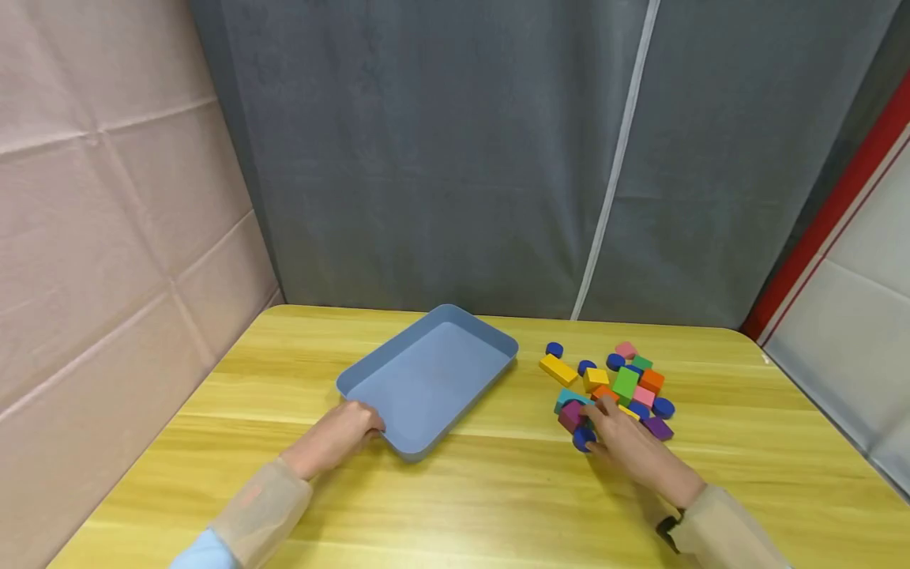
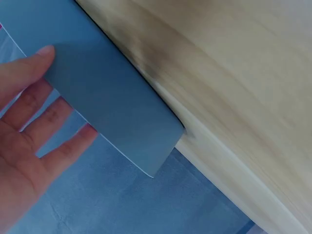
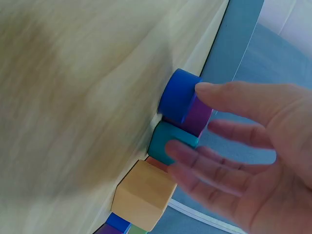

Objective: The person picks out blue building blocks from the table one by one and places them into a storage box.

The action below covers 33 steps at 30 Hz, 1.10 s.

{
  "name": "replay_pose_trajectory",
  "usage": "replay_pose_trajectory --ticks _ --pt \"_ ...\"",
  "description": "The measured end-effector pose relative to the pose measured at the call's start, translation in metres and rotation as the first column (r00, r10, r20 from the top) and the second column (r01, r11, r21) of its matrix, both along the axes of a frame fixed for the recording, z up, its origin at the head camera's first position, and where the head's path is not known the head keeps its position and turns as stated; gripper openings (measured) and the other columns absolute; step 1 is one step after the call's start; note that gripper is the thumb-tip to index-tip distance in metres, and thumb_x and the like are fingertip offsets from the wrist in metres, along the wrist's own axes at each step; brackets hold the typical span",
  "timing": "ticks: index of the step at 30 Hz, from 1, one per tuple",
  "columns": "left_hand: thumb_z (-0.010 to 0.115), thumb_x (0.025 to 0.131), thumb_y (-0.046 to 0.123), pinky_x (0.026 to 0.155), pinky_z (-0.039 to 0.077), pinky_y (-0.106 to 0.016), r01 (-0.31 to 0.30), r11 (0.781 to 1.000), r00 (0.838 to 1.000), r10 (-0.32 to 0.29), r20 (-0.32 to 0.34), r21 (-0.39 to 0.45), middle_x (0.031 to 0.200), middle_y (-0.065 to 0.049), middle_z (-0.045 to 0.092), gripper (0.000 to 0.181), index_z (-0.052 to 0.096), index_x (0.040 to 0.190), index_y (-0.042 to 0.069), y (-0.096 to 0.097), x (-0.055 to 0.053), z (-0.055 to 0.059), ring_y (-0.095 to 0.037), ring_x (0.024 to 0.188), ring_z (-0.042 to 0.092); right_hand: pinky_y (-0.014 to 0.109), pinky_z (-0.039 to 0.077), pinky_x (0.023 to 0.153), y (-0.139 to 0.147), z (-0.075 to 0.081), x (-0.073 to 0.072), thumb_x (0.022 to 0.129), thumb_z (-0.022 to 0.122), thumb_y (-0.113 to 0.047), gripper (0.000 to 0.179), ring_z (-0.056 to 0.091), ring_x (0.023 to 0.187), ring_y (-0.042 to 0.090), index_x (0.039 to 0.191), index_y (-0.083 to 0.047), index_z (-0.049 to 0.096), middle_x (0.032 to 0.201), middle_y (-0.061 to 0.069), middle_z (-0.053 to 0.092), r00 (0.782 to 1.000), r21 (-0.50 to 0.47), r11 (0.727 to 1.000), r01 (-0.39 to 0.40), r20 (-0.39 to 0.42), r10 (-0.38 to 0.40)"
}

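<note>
My left hand (image 1: pixel 350 427) grips the near left edge of a grey-blue rectangular tray (image 1: pixel 434 379). In the left wrist view the thumb lies on the outer face of the tray wall (image 2: pixel 112 107), with the fingers over the rim on the inner side. Over the near left side of a pile of coloured blocks reaches my right hand (image 1: pixel 633 450), its fingers spread. The thumb tip is right at a dark blue disc (image 3: pixel 179 95), beside a magenta block (image 1: pixel 571 416). Its other fingertips overlap a teal block (image 3: pixel 168 139) in the right wrist view.
Several more blocks lie right of the tray, among them a long yellow block (image 1: pixel 558 369), a green block (image 1: pixel 626 384), a purple block (image 1: pixel 658 429) and a pink block (image 1: pixel 626 349). A grey curtain (image 1: pixel 426 158) hangs behind the wooden table (image 1: pixel 483 506).
</note>
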<state>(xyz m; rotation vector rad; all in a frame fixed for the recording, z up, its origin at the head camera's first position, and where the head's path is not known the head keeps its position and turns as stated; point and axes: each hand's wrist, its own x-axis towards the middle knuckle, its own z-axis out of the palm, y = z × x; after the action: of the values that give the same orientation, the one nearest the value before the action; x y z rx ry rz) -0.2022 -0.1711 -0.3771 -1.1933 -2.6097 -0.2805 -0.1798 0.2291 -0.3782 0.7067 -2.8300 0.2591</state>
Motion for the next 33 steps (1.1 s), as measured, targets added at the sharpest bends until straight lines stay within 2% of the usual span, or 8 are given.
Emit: replay_pose_trajectory --ticks 5,8,13,19,23,26,29,33 --pt "0.065 0.072 0.002 0.056 0.044 -0.02 0.031 0.999 0.999 -0.032 -0.024 -0.031 0.064 0.004 0.061 0.014 0.065 0.064 0.013 0.004 0.002 -0.001 -0.006 0.06 0.053 0.018 0.033 0.042 0.0 -0.001 0.001 0.07 0.073 -0.022 0.04 0.038 0.053 0.012 0.091 0.003 0.049 0.071 0.005 0.041 0.995 -0.015 0.996 0.085 0.052 -0.084" --pt "0.065 0.073 0.005 0.056 0.044 -0.021 0.049 0.998 0.998 -0.05 -0.026 -0.039 0.064 0.005 0.06 0.012 0.065 0.064 0.014 0.008 0.004 -0.001 -0.006 0.06 0.053 0.019 0.027 0.042 -0.001 -0.002 0.001 0.072 0.071 -0.027 0.038 0.035 0.049 0.011 0.084 0.0 0.047 0.062 0.001 0.036 0.992 -0.014 0.994 0.109 0.066 -0.108" --pt "0.065 0.074 0.007 0.055 0.043 -0.02 0.084 0.996 0.996 -0.085 -0.033 -0.026 0.062 0.006 0.058 0.012 0.064 0.063 0.014 0.016 0.008 0.0 -0.006 0.059 0.052 0.022 0.03 0.044 -0.002 -0.003 0.0 0.072 0.07 -0.031 0.034 0.037 0.051 0.011 0.077 -0.002 0.052 0.06 0.0 0.039 0.99 0.03 0.993 0.116 0.076 -0.118" --pt "0.063 0.074 0.003 0.059 0.045 -0.017 0.133 0.991 0.99 -0.134 -0.033 -0.007 0.066 0.004 0.062 0.012 0.068 0.067 0.012 0.026 0.013 0.0 -0.006 0.062 0.055 0.023 0.031 0.045 -0.005 -0.003 -0.002 0.072 0.069 -0.035 0.035 0.038 0.051 0.012 0.077 -0.003 0.054 0.059 0.0 0.039 0.982 0.054 0.989 0.14 0.118 -0.146" --pt "0.065 0.072 0.004 0.06 0.045 -0.017 0.211 0.977 0.974 -0.211 -0.079 -0.014 0.067 0.003 0.062 0.007 0.068 0.07 0.011 0.033 0.016 -0.002 -0.006 0.062 0.055 0.023 0.031 0.044 -0.008 -0.004 -0.004 0.072 0.069 -0.036 0.036 0.038 0.05 0.013 0.079 -0.003 0.056 0.058 0.0 0.039 0.976 0.049 0.986 0.159 0.144 -0.165" --pt "0.066 0.072 0.006 0.059 0.044 -0.016 0.247 0.968 0.963 -0.249 -0.103 -0.032 0.065 0.005 0.059 0.005 0.067 0.07 0.011 0.039 0.019 -0.002 -0.005 0.06 0.053 0.022 0.029 0.043 -0.009 -0.005 -0.004 0.072 0.069 -0.037 0.036 0.037 0.048 0.012 0.077 -0.003 0.056 0.056 0.0 0.038 0.975 0.048 0.986 0.162 0.143 -0.168" --pt "0.065 0.074 0.007 0.058 0.042 -0.014 0.248 0.967 0.962 -0.253 -0.104 -0.056 0.064 0.008 0.056 0.008 0.066 0.069 0.013 0.046 0.024 0.0 -0.003 0.06 0.051 0.022 0.029 0.042 -0.009 -0.006 -0.004 0.073 0.069 -0.036 0.035 0.037 0.048 0.012 0.075 -0.004 0.056 0.056 0.0 0.037 0.976 0.043 0.986 0.162 0.138 -0.167" --pt "0.064 0.077 0.009 0.059 0.042 -0.012 0.213 0.973 0.975 -0.218 -0.045 -0.093 0.066 0.009 0.055 0.008 0.066 0.071 0.014 0.055 0.031 0.003 -0.003 0.061 0.051 0.022 0.029 0.042 -0.009 -0.006 -0.004 0.073 0.069 -0.035 0.033 0.037 0.048 0.012 0.075 -0.004 0.056 0.056 0.001 0.038 0.977 0.046 0.986 0.159 0.135 -0.164"
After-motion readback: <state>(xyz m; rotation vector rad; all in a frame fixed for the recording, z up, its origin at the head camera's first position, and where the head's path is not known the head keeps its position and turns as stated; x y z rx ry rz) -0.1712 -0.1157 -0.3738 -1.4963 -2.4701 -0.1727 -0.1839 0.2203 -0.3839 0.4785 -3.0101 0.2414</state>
